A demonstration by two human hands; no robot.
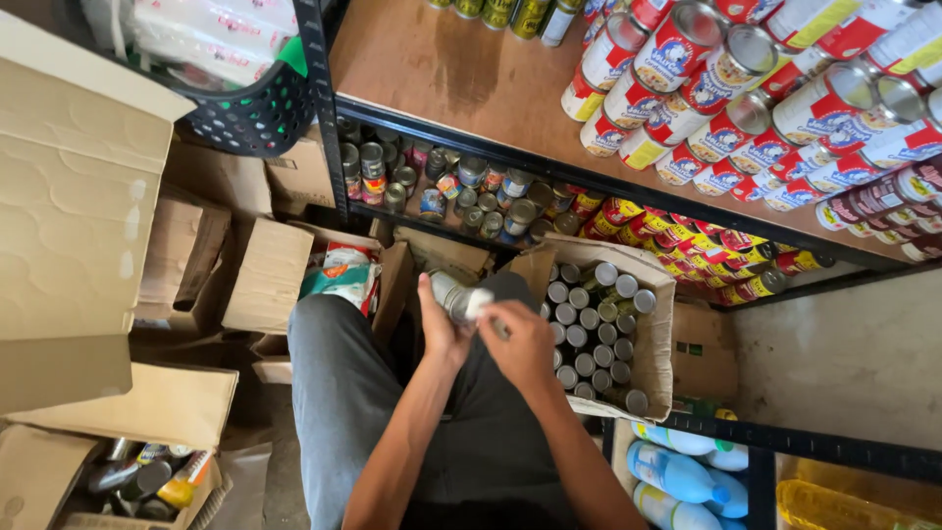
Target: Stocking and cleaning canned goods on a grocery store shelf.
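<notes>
- Can [453,294]: small metal cylinder, held above the lap, just left of the open carton of cans [655,334]; left hand [442,329] wraps its body from below, closed around it; right hand [523,344] is pinched at its near end with a bit of white cloth or paper [476,302]; which, I cannot tell.
- Handling, judged: rigid and not fragile; if full, fairly heavy for its size; bare metal wall smooth, likely slippery, so a full wrap around the side looks safer than a fingertip grip; rims at either end give a stop against sliding.
- Carton: cans stand upright, packed touching, tops showing; a few gaps toward the near left corner; cardboard flaps stand up around the edge and could catch a wrist.
- Edges: black metal shelf rail [549,162] runs just beyond the knees; lower shelf beneath it crowded with loose cans [471,191]; upper wooden shelf [461,74] holds red-and-white tins [726,108] lying on their sides at right.
- Room: tight; cardboard boxes [78,196] stacked left, bottles [677,471] at lower right; freest space is directly over the lap.
</notes>
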